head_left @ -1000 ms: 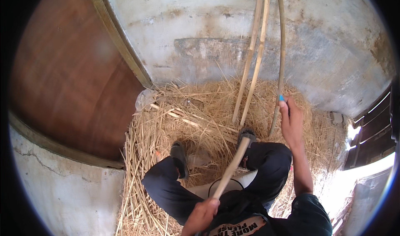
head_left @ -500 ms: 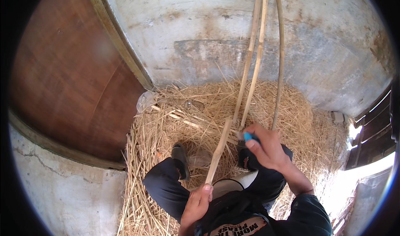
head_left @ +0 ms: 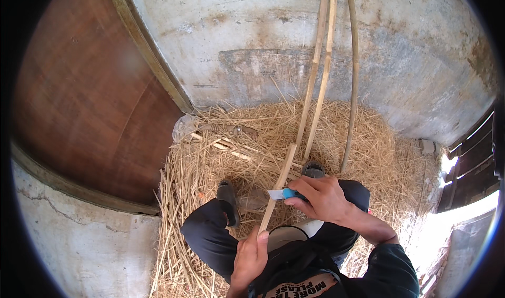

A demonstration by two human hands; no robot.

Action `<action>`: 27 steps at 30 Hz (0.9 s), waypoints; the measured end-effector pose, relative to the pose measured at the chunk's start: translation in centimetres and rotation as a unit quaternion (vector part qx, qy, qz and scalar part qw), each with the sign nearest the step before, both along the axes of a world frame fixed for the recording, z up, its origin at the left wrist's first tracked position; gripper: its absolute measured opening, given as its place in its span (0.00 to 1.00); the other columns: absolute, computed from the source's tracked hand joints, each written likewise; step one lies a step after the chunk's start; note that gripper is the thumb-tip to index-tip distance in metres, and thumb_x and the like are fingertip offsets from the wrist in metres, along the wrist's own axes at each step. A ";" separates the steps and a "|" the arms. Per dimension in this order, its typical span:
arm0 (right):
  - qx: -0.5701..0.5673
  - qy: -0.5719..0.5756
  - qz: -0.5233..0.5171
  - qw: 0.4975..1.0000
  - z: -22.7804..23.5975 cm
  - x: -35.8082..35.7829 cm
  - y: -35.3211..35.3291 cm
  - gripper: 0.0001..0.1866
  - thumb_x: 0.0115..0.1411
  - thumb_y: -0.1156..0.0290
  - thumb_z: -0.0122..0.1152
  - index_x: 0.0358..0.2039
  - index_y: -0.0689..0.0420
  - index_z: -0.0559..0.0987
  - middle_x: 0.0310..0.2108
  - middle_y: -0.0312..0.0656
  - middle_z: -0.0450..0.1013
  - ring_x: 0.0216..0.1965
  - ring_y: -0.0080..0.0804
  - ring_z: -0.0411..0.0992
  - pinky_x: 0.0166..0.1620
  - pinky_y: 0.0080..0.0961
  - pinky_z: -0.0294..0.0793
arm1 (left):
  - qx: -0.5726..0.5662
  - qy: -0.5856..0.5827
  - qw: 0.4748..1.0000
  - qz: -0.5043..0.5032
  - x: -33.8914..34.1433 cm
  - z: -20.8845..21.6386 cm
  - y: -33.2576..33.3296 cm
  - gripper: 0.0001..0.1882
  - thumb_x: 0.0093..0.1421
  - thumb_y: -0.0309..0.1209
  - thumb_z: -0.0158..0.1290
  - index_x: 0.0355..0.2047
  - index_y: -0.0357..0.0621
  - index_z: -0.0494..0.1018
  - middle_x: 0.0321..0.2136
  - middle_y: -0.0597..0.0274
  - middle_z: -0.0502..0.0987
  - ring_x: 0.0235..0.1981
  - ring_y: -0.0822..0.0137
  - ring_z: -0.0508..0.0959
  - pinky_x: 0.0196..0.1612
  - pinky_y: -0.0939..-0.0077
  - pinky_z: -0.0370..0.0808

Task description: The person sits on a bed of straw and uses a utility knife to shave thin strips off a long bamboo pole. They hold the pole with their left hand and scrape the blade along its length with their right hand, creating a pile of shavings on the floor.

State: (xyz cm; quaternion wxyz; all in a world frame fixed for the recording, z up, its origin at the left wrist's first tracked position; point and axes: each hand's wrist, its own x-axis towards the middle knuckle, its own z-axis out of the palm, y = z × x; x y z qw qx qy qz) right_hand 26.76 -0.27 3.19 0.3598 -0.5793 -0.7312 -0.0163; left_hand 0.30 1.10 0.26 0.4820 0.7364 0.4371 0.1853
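Observation:
My left hand [head_left: 249, 258] is closed round the near end of a pale wooden stick [head_left: 282, 178], which slants up and away from me between my knees. My right hand [head_left: 322, 197] grips a knife with a blue handle [head_left: 289, 193]. Its short, broad blade [head_left: 275, 194] lies across the stick about midway along the visible length. The fingers of my right hand hide the rest of the knife's handle.
Two pale split sticks [head_left: 319, 82] and a round brown pole [head_left: 353, 77] lean on the stained wall [head_left: 252, 29]. Straw and shavings [head_left: 379, 140] cover the floor around my shoes. A brown door panel [head_left: 89, 87] is at left; a sheathed blade-like item [head_left: 239, 130] lies in the straw.
My right hand has moved left and slightly nearer, bringing the knife from beside the stick onto it. My left hand still holds the stick in almost the same place.

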 end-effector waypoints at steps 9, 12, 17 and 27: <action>0.013 -0.010 -0.025 1.000 0.0 -0.4 0.1 0.17 0.67 0.54 0.71 0.45 0.54 0.82 0.28 0.38 0.76 0.24 0.39 0.79 0.24 0.33 0.75 | 0.005 0.035 0.999 0.016 0.6 0.2 0.0 0.17 0.79 0.40 0.45 0.46 0.36 0.72 0.28 0.32 0.78 0.34 0.25 0.79 0.38 0.34 0.72; 0.008 0.016 -0.115 0.993 -0.2 1.0 0.7 0.15 0.68 0.59 0.71 0.45 0.57 0.82 0.29 0.42 0.78 0.26 0.44 0.80 0.26 0.35 0.76 | -0.007 0.044 0.999 0.014 0.2 0.2 -0.1 0.17 0.79 0.40 0.45 0.47 0.36 0.73 0.28 0.32 0.78 0.34 0.25 0.79 0.38 0.34 0.72; -0.017 0.107 -0.206 0.973 0.0 6.4 1.7 0.12 0.73 0.64 0.65 0.46 0.60 0.81 0.28 0.49 0.78 0.28 0.51 0.80 0.32 0.39 0.77 | -0.012 0.016 1.000 -0.017 -1.1 0.2 -2.6 0.17 0.80 0.41 0.44 0.48 0.38 0.73 0.26 0.32 0.78 0.33 0.26 0.79 0.38 0.34 0.72; -0.005 0.052 0.000 0.999 0.4 1.3 -0.9 0.16 0.67 0.56 0.71 0.45 0.55 0.81 0.33 0.43 0.80 0.26 0.44 0.80 0.27 0.37 0.77 | 0.029 0.074 0.997 0.009 0.4 1.7 -0.3 0.18 0.80 0.42 0.44 0.48 0.37 0.70 0.26 0.33 0.79 0.33 0.26 0.79 0.39 0.35 0.73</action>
